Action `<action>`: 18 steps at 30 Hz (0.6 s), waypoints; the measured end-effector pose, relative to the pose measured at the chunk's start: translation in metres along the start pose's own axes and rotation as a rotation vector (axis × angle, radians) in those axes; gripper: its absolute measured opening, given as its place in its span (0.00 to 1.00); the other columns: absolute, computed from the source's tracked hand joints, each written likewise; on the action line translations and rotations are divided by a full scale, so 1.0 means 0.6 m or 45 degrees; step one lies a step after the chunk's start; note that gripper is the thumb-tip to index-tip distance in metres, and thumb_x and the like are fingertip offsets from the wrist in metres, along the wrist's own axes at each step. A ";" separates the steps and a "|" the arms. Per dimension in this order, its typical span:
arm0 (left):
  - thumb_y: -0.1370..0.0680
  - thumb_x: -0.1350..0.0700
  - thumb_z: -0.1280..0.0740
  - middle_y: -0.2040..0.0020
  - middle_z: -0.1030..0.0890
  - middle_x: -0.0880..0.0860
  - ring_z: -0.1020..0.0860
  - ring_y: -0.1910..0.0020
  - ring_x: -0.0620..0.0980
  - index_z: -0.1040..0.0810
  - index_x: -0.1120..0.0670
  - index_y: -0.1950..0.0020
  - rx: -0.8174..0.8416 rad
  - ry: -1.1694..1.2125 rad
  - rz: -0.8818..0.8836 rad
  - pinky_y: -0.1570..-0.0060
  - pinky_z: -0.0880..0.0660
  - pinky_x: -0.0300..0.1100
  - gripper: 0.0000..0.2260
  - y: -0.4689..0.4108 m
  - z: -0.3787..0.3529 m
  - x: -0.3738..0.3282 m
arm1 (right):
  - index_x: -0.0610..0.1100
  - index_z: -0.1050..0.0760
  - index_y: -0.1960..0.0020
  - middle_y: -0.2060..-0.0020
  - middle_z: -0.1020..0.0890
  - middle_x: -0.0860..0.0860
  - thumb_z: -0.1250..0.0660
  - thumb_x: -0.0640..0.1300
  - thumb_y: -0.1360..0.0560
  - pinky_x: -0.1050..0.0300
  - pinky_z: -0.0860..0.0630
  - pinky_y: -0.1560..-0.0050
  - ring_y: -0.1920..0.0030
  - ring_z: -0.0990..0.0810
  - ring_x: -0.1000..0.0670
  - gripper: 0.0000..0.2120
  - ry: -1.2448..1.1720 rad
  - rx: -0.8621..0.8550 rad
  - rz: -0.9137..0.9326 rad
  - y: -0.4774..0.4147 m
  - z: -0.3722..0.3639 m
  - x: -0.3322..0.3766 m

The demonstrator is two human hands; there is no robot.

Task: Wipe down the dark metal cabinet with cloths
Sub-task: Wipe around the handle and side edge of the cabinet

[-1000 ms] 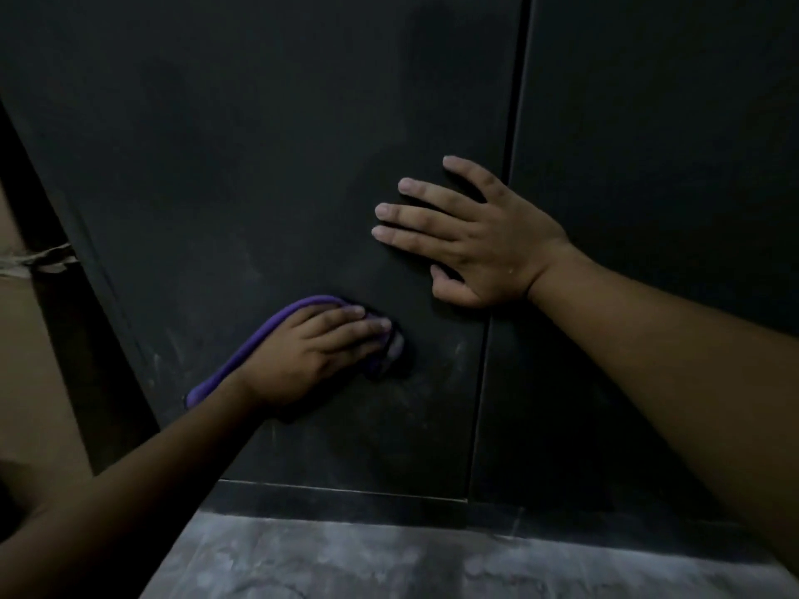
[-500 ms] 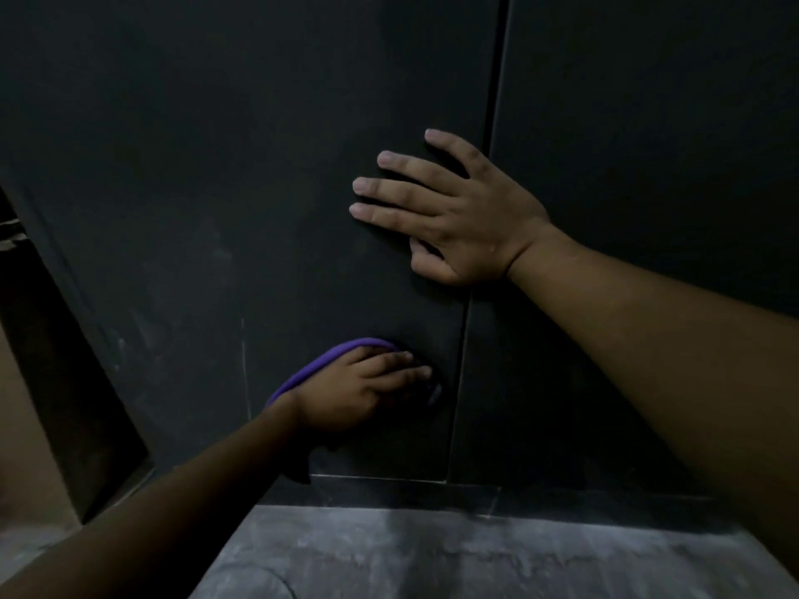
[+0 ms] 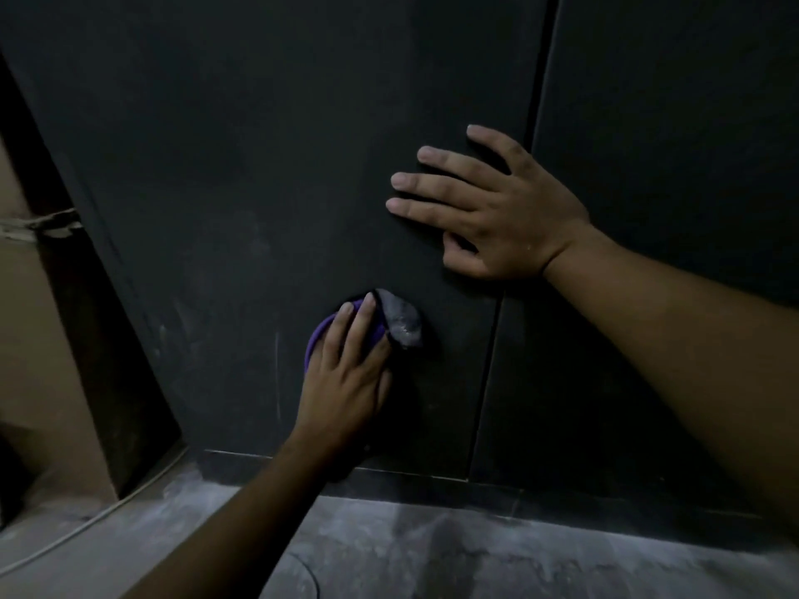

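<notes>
The dark metal cabinet point(image 3: 259, 166) fills the view, with a vertical door seam right of centre. My left hand point(image 3: 346, 373) presses a purple cloth point(image 3: 318, 337) flat against the lower part of the left door, fingers straight and pointing up. A grey, dirty fold of the cloth point(image 3: 404, 319) sticks out past my fingertips. My right hand point(image 3: 493, 209) lies flat on the same door higher up, fingers spread and pointing left, just beside the seam.
A grey dusty floor point(image 3: 432, 555) runs along the cabinet's base. At the left stands a tan wall or board point(image 3: 30, 339) with a dark gap beside the cabinet. A thin cable point(image 3: 86, 525) lies on the floor at lower left.
My left hand has slid the cloth upward on the door, and its fingers have turned from pointing right to pointing up. My right hand stays flat on the door.
</notes>
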State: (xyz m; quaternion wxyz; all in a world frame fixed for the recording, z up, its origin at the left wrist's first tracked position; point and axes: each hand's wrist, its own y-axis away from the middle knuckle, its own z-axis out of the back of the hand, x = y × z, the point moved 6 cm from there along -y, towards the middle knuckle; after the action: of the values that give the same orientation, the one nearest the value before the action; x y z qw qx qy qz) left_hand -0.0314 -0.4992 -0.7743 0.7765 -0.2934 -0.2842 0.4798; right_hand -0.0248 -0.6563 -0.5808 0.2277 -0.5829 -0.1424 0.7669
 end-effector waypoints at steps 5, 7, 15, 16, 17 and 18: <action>0.19 0.54 0.42 0.23 0.41 0.66 0.43 0.24 0.64 0.27 0.57 0.31 -0.140 0.194 0.444 0.23 0.49 0.49 0.18 0.045 0.020 0.074 | 0.52 0.37 0.21 0.24 0.33 0.52 0.45 0.53 0.20 0.40 0.43 0.26 0.24 0.34 0.46 0.27 -0.007 -0.117 -0.012 0.005 0.001 0.001; 0.17 0.54 0.43 0.22 0.43 0.64 0.44 0.24 0.65 0.28 0.59 0.30 -0.218 0.354 0.783 0.23 0.47 0.51 0.17 0.037 0.041 0.127 | 0.52 0.37 0.21 0.24 0.33 0.52 0.44 0.53 0.21 0.40 0.43 0.26 0.24 0.34 0.46 0.28 -0.013 -0.145 -0.012 0.002 0.001 0.003; 0.22 0.61 0.41 0.27 0.35 0.71 0.41 0.28 0.66 0.25 0.62 0.32 -0.463 0.264 0.659 0.25 0.46 0.51 0.18 -0.064 0.127 0.203 | 0.52 0.39 0.21 0.23 0.34 0.52 0.43 0.54 0.21 0.37 0.41 0.27 0.24 0.34 0.46 0.29 0.038 -0.127 0.009 0.003 -0.001 0.009; 0.23 0.62 0.41 0.28 0.34 0.71 0.41 0.27 0.65 0.25 0.63 0.32 -0.463 0.241 0.570 0.24 0.48 0.48 0.19 -0.067 0.127 0.196 | 0.52 0.39 0.21 0.23 0.34 0.52 0.43 0.54 0.21 0.37 0.41 0.27 0.24 0.34 0.46 0.29 0.035 -0.127 0.009 0.002 -0.001 0.009; 0.23 0.62 0.40 0.28 0.33 0.70 0.41 0.27 0.64 0.25 0.64 0.33 -0.456 0.239 0.492 0.23 0.50 0.46 0.19 -0.067 0.125 0.189 | 0.51 0.39 0.21 0.23 0.34 0.52 0.43 0.53 0.21 0.37 0.40 0.27 0.24 0.34 0.45 0.29 0.029 -0.131 0.005 0.000 0.001 0.008; 0.24 0.62 0.40 0.28 0.33 0.70 0.41 0.27 0.63 0.24 0.65 0.34 -0.436 0.255 0.430 0.23 0.50 0.44 0.19 -0.061 0.118 0.180 | 0.51 0.38 0.21 0.23 0.33 0.52 0.42 0.53 0.21 0.37 0.40 0.28 0.25 0.33 0.45 0.29 0.023 -0.140 -0.002 0.000 0.003 0.007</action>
State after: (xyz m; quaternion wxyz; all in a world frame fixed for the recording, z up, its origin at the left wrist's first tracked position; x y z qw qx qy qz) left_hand -0.0206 -0.4012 -0.6831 0.6487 -0.5098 -0.2299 0.5161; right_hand -0.0274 -0.6538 -0.5836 0.1971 -0.6013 -0.1829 0.7524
